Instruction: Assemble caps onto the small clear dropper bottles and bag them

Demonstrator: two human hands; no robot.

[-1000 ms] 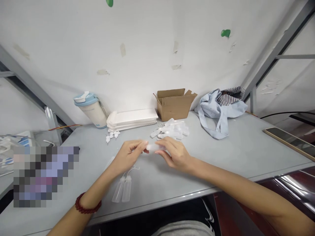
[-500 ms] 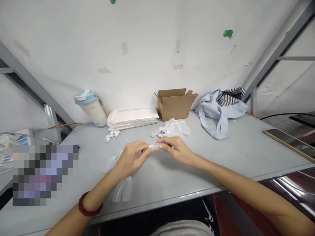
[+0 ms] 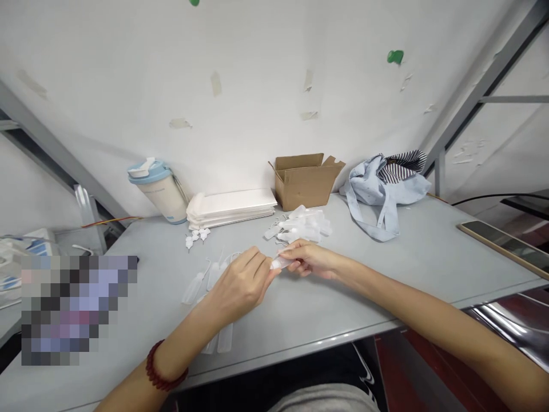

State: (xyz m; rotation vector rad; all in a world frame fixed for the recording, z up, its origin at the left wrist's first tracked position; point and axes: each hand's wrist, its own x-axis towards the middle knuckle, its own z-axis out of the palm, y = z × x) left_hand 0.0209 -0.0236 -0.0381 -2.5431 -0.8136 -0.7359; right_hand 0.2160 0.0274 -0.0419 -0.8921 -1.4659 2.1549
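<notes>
Above the middle of the table I hold a small translucent plastic tube [image 3: 282,262] with a white end piece. My left hand [image 3: 249,274] is closed with its fingertips at the white end. My right hand [image 3: 311,258] pinches the other end of the tube between thumb and fingers. Just beyond my right hand lies a pile of similar translucent tubes [image 3: 306,223], some with thin strings or wires. More translucent pieces [image 3: 195,288] lie to the left of my left hand, and others [image 3: 225,337] are partly hidden under my left forearm.
Several small white pieces [image 3: 197,237] lie at back left, near a stack of white sleeves [image 3: 231,209] and a blue-lidded cup [image 3: 158,191]. Along the wall are an open cardboard box [image 3: 306,186] and a light blue cloth bag [image 3: 373,194]. A phone [image 3: 506,246] rests at the right edge.
My left hand has turned over, its back now facing up, and has moved slightly right. My right hand has shifted a little right, and the tube shows more clearly between both hands.
</notes>
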